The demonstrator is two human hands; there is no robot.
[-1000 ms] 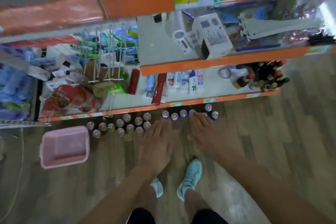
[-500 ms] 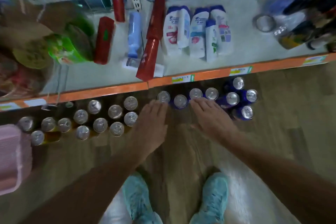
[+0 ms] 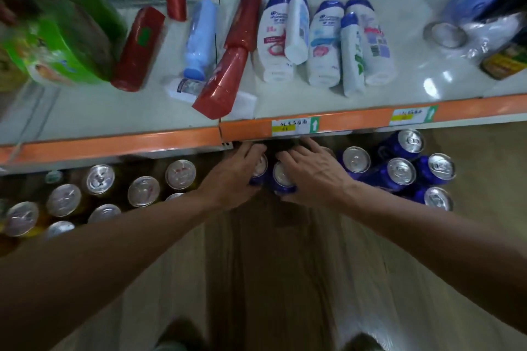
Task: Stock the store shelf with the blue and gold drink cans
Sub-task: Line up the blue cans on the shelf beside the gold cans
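Observation:
Blue drink cans [image 3: 400,171] stand upright on the wooden floor at the right, just under the orange shelf edge [image 3: 342,120]. Gold cans [image 3: 144,191] stand in a group on the floor at the left. My left hand [image 3: 233,177] wraps around one blue can [image 3: 260,168] from the left. My right hand [image 3: 310,174] wraps around the neighbouring blue can [image 3: 282,177] from the right. Both held cans stand side by side at the shelf's front; my fingers hide most of them.
The pale shelf [image 3: 399,91] above holds lying shampoo bottles [image 3: 322,43], red tubes [image 3: 222,88], a blue bottle [image 3: 199,40] and a green packet [image 3: 54,51]. Price labels [image 3: 295,126] sit on the orange edge. My shoes show at the bottom.
I have bent lower and the view has closed in on the shelf. Both hands went forward from flat above the floor and closed on two blue cans.

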